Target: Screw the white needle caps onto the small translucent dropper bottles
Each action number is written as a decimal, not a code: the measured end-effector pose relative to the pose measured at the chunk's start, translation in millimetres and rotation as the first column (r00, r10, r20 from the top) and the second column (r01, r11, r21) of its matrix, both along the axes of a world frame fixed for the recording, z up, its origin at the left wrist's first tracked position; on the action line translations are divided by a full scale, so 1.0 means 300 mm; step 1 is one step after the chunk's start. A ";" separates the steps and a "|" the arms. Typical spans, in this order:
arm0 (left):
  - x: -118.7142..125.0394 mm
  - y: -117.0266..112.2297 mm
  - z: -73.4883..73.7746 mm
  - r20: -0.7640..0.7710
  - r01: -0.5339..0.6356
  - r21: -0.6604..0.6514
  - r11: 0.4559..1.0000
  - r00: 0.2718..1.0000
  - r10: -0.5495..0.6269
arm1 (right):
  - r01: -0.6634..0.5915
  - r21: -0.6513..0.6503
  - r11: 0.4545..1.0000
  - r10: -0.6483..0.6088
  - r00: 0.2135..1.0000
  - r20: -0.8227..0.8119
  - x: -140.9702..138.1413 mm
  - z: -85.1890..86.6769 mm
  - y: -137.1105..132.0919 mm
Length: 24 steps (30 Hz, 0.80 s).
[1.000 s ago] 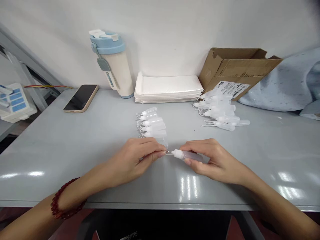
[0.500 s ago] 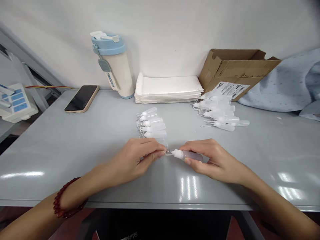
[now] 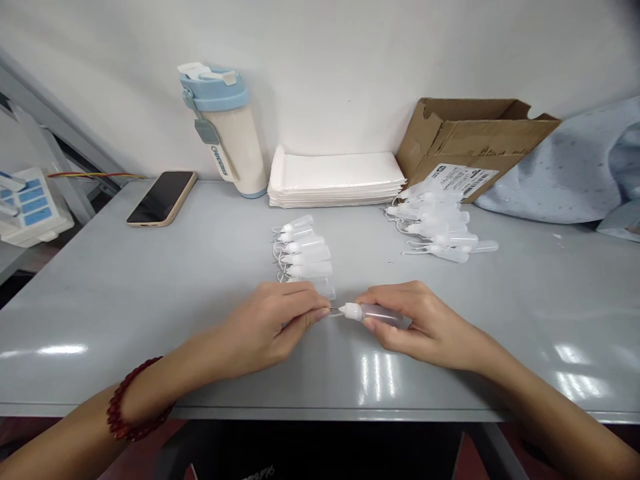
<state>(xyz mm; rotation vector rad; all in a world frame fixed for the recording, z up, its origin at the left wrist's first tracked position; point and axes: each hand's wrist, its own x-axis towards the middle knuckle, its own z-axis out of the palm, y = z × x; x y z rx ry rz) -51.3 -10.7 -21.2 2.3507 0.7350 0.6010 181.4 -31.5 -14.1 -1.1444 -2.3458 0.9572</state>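
My right hand (image 3: 417, 323) grips a small translucent needle-tip bottle (image 3: 373, 312) lying sideways just above the grey table (image 3: 150, 293), its white tip pointing left. My left hand (image 3: 273, 327) is pinched at the thin needle end of that bottle, fingers pressed together on something too small to name. Just behind my left hand lies a neat row of several similar bottles (image 3: 303, 253). A looser heap of the same bottles (image 3: 440, 223) lies further right, in front of the cardboard box.
At the back stand a white tumbler with a blue lid (image 3: 227, 130), a stack of white padded envelopes (image 3: 335, 177) and an open cardboard box (image 3: 475, 140). A phone (image 3: 161, 197) lies back left. Blue cloth (image 3: 575, 170) covers the right rear; a white-and-blue device (image 3: 27, 207) sits far left.
Both hands have shifted very slightly toward me with the bottle; the view dipped a little. Nothing was let go or picked up.
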 end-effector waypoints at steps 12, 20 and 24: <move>0.006 -0.006 -0.017 -0.013 0.021 0.110 0.994 1.000 -0.019 | -0.043 -0.017 0.999 0.042 0.998 -0.038 -0.016 -0.006 0.000; 0.008 -0.018 -0.028 0.013 0.024 0.140 0.990 1.000 -0.026 | -0.034 -0.101 0.994 0.027 0.997 -0.073 -0.016 -0.012 -0.001; 0.005 -0.018 -0.017 0.032 0.003 0.108 0.994 0.999 -0.007 | -0.029 -0.195 0.980 0.006 0.993 -0.116 -0.011 -0.007 0.004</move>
